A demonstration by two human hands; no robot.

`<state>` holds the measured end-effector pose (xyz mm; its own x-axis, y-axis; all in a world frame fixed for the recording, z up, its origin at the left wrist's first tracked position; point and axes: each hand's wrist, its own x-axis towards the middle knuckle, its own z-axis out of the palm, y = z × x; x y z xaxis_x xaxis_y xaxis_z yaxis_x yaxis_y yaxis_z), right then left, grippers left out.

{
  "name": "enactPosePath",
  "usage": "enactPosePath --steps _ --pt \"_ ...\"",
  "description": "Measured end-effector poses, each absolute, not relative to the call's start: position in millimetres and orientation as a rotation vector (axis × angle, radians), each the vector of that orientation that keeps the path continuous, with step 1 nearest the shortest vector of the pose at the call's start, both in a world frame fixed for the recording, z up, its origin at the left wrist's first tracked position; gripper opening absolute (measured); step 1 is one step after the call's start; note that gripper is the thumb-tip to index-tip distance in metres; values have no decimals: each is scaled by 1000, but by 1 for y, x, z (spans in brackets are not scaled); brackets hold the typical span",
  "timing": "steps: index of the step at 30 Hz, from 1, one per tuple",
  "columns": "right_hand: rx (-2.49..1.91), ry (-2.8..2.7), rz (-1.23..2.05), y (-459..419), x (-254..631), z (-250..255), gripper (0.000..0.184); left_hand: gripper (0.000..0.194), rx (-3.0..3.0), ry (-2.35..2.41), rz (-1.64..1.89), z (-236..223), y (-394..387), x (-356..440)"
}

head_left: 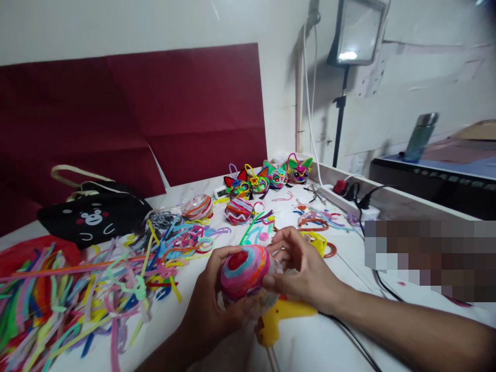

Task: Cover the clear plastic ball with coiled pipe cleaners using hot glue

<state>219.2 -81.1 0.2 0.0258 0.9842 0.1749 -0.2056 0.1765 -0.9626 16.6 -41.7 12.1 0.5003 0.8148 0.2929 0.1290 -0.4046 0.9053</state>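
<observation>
A clear plastic ball [248, 276], partly wrapped in rings of pink, blue, orange and red pipe cleaner, is held up over the white table. My left hand [222, 289] wraps around its left side, thumb below and fingers behind. At its right edge my right hand [298, 268] grips with the thumb in front and curled fingers behind, near the bare clear plastic. Below the ball lies a yellow glue gun [284, 315], partly hidden by my hands. Two similar wrapped balls, one striped pale [197, 207] and one striped red [239, 211], rest farther back.
Loose pipe cleaners [112, 289] cover the table's left side, by a black bag [93, 214]. Several decorated cat-like heads [277, 174] stand at the back. A white power strip [349, 202] with black cords [382, 281] lies right. A lamp [358, 31] stands behind.
</observation>
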Motion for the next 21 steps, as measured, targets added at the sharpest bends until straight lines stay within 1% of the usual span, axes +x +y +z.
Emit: enactPosePath --steps 4,9,13,21 --pt "-986 -1131 1154 -82 218 1 66 57 1868 770 915 12 -41 17" --pt "-997 -1175 1186 -83 220 3 60 55 1842 930 910 13 -42 21" --pt "-992 -1244 1222 -83 223 6 56 54 1877 913 898 11 -37 20" --pt "-1069 -1374 1088 -85 223 5 47 58 1857 854 869 8 -34 18"
